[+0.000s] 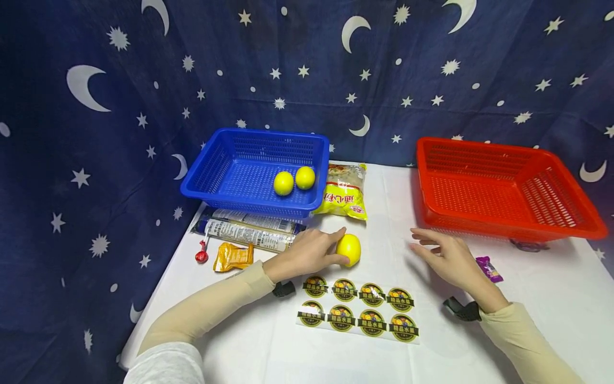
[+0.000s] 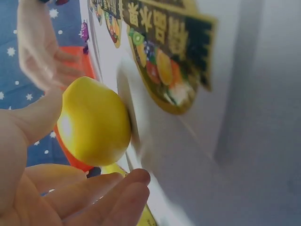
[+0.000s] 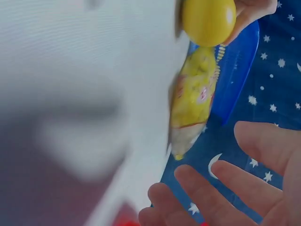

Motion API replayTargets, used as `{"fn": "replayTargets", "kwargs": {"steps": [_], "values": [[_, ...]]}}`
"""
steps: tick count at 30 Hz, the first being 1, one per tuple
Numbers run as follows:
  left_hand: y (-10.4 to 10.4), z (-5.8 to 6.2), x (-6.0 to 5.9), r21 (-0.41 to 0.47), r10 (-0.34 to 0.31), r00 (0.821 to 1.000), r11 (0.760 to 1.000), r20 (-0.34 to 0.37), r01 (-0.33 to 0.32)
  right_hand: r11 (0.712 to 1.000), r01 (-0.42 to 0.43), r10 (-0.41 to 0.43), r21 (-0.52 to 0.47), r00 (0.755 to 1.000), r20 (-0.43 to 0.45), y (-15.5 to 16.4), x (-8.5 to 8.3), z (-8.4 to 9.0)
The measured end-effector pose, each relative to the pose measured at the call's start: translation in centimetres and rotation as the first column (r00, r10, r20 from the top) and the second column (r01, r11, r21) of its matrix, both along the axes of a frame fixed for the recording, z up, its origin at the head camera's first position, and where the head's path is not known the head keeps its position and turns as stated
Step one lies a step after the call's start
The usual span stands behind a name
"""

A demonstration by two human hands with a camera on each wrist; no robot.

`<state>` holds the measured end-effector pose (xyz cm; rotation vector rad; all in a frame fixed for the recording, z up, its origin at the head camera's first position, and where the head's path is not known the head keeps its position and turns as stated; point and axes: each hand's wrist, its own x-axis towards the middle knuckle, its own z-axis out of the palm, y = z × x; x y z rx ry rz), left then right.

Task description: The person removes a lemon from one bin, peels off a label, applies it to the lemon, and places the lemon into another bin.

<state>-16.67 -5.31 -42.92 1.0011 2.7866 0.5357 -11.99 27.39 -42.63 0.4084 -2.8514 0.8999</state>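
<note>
A yellow lemon (image 1: 350, 249) lies on the white table (image 1: 527, 304), and my left hand (image 1: 331, 247) grips it, thumb over the top and fingers under the near side. The left wrist view shows the lemon (image 2: 94, 122) between thumb and fingers (image 2: 108, 188). My right hand (image 1: 441, 256) hovers to the right of the lemon, fingers spread and straight, holding nothing. A sheet of round fruit stickers (image 1: 357, 309) lies just in front of both hands. Two more lemons (image 1: 293, 180) sit in the blue basket (image 1: 225, 176).
An empty red basket (image 1: 503, 186) stands at the back right. A yellow snack bag (image 1: 342, 194) leans by the blue basket. Long packets (image 1: 249, 229), an orange packet (image 1: 233, 256) and a red lollipop (image 1: 202, 256) lie at left. A purple candy (image 1: 489, 268) lies beside my right hand.
</note>
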Motion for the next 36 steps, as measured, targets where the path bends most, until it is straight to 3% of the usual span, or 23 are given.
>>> {"fn": "replayTargets", "kwargs": {"steps": [3, 8, 14, 19, 27, 31, 36], "values": [[-0.6, 0.1, 0.4, 0.005, 0.004, 1.0, 1.0, -0.014, -0.004, 1.0, -0.006, 0.007, 0.028, 1.0, -0.021, 0.3, 1.3, -0.4], [-2.0, 0.1, 2.1, 0.005, 0.003, 0.999, 1.0, -0.043, -0.003, 0.992, -0.07, 0.083, 0.106, 0.989, -0.121, -1.9, 4.6, -1.2], [-3.4, -0.7, 4.4, -0.05, -0.049, 0.999, 0.998, -0.019, 0.048, 0.947, -0.191, 0.231, 0.257, 0.963, -0.136, -4.6, 7.4, -2.3], [-2.8, -1.3, 5.4, -0.079, -0.114, 0.993, 0.991, -0.024, 0.111, 0.915, -0.216, 0.295, 0.341, 0.934, -0.201, -5.3, 7.5, -3.2], [-0.4, -1.1, 5.4, -0.176, -0.179, 0.983, 0.97, -0.052, 0.167, 0.899, -0.235, 0.325, 0.37, 0.924, -0.203, -5.2, 7.4, -3.2], [0.0, -1.2, 5.3, -0.122, -0.15, 0.988, 0.982, -0.023, 0.146, 0.894, -0.236, 0.324, 0.38, 0.928, -0.186, -5.2, 7.3, -3.1], [-0.1, -0.9, 5.6, 0.016, -0.179, 0.983, 0.984, 0.027, 0.179, 0.89, -0.231, 0.308, 0.394, 0.94, -0.145, -5.4, 7.4, -2.8]]}}
